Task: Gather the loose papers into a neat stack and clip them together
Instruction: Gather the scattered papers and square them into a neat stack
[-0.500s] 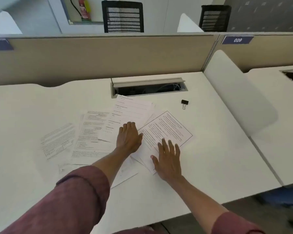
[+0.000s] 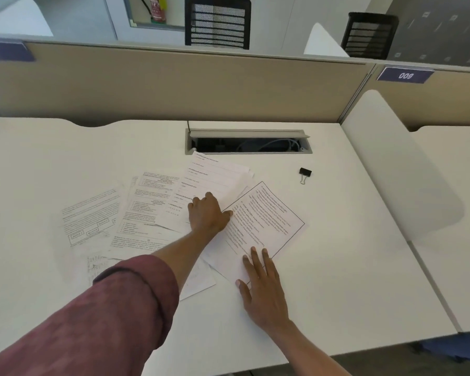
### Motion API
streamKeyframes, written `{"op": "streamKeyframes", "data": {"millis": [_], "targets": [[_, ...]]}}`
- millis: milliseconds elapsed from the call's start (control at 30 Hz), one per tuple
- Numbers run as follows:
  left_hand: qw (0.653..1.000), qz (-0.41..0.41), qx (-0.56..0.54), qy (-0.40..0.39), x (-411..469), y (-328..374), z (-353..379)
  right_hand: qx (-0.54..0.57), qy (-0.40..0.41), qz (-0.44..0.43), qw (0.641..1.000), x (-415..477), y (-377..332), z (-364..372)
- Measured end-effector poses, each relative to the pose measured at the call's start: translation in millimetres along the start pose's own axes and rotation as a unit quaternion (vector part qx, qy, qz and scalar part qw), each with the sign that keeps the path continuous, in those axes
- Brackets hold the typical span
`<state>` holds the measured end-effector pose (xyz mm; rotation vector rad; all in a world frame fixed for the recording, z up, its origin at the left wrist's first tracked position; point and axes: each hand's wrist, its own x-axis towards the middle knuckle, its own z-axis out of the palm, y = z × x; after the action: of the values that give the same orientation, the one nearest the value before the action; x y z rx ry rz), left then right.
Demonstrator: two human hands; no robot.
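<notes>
Hands spreading apart on the papers

Left hand (image 2: 206,213) has curled, fingers bent on the middle sheets (image 2: 158,210); right hand (image 2: 261,289), flat and open, has slid nearer along the bordered page (image 2: 266,221).

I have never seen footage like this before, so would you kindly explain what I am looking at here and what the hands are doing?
There is no machine: a person wears one wide-angle camera on the head, looking down at their own bare hands. On the white desk lie loose printed papers, fanned out and overlapping. The left hand presses flat on the middle sheets; the right hand rests on the near corner of the bordered sheet. Neither hand grips anything. A black binder clip lies apart, beyond the papers, near the open cable slot.
</notes>
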<state>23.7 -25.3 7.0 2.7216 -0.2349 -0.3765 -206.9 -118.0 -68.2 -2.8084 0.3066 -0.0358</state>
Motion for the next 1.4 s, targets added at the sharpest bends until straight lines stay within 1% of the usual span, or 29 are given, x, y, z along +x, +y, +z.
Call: {"op": "streamKeyframes", "data": {"millis": [67, 133, 200, 267, 367, 467, 567, 667, 700, 733, 800, 833, 867, 933, 1000, 1100, 1200, 1267, 1400], "targets": [[0.996, -0.025, -0.061, -0.053, 6, -1, -4, 0.026, 0.015, -0.016, 0.999, -1, 3, 0], [0.988, -0.023, -0.109, -0.103, 7, -1, -7, 0.06, 0.019, -0.031, 0.998, -1, 6, -1], [0.987, 0.006, -0.1, -0.128, 6, -2, -10, 0.088, 0.02, -0.046, 0.995, -1, 8, -1], [0.989, 0.037, -0.066, -0.123, 0, -4, -12, 0.133, 0.029, -0.045, 0.99, -2, 11, -2], [0.987, 0.077, -0.062, -0.13, -12, -10, -10, 0.195, 0.097, 0.013, 0.976, -2, 14, -7], [0.978, 0.099, -0.112, -0.147, -29, -18, -8, 0.224, 0.198, 0.136, 0.945, 1, 18, -15], [0.963, 0.105, -0.197, -0.148, -43, -27, -7, 0.306, 0.22, 0.262, 0.889, 12, 19, -27], [0.94, 0.092, -0.292, -0.152, -56, -34, -8, 0.394, 0.209, 0.342, 0.827, 23, 20, -47], [0.932, 0.088, -0.318, -0.152, -60, -35, -8, 0.433, 0.208, 0.363, 0.798, 26, 20, -55], [0.925, 0.085, -0.338, -0.154, -63, -36, -8, 0.49, 0.209, 0.373, 0.76, 30, 21, -63], [0.911, 0.082, -0.371, -0.161, -67, -37, -11, 0.619, 0.203, 0.355, 0.67, 39, 25, -79], [0.906, 0.084, -0.381, -0.165, -69, -35, -15, 0.654, 0.191, 0.341, 0.648, 44, 26, -88], [0.903, 0.089, -0.385, -0.167, -69, -34, -18, 0.663, 0.181, 0.326, 0.649, 47, 28, -95], [0.906, 0.106, -0.377, -0.161, -68, -28, -25, 0.649, 0.173, 0.29, 0.682, 55, 31, -107], [0.91, 0.128, -0.367, -0.144, -64, -20, -33, 0.642, 0.186, 0.254, 0.699, 64, 31, -120], [0.914, 0.149, -0.368, -0.083, -60, -2, -46, 0.636, 0.223, 0.197, 0.712, 77, 28, -145], [0.906, 0.143, -0.396, -0.044, -54, 13, -56, 0.61, 0.242, 0.128, 0.743, 86, 29, -165], [0.898, 0.136, -0.416, -0.039, -50, 18, -60, 0.593, 0.243, 0.11, 0.759, 90, 29, -172], [0.885, 0.118, -0.449, -0.033, -48, 21, -62, 0.561, 0.255, 0.121, 0.778, 92, 34, -164]]}}
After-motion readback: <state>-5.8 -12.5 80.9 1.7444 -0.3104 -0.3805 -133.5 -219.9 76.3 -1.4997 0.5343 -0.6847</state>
